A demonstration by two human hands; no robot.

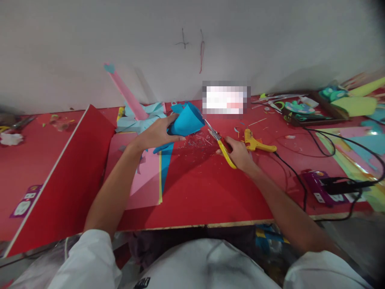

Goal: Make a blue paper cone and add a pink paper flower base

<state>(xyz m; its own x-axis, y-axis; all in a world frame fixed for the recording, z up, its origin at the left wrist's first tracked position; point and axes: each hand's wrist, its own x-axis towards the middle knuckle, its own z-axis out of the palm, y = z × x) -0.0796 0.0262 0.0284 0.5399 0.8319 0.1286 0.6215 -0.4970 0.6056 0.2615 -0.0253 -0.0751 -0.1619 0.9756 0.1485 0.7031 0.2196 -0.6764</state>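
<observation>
My left hand (161, 132) grips a rolled blue paper cone (188, 120) from its left side, its wide end turned to the right. In my right hand (238, 153) is a pair of scissors (225, 152) with yellow handles, the blades pointing up and left toward the cone's edge. Whether the blades touch the paper I cannot tell. A yellow glue gun (257, 143) lies just right of my right hand. Under my left arm is a stack of pink paper (147, 176), with a blue sheet (167, 166) showing at its right edge.
A red divider board (72, 172) stands at the left. Behind my left hand a pink paper tube (128, 92) rises from light-blue paper pieces. A dark tray (319, 118) of cut shapes, a purple power strip (323, 188) and black cables occupy the right. Paper scraps litter the red table (204, 200).
</observation>
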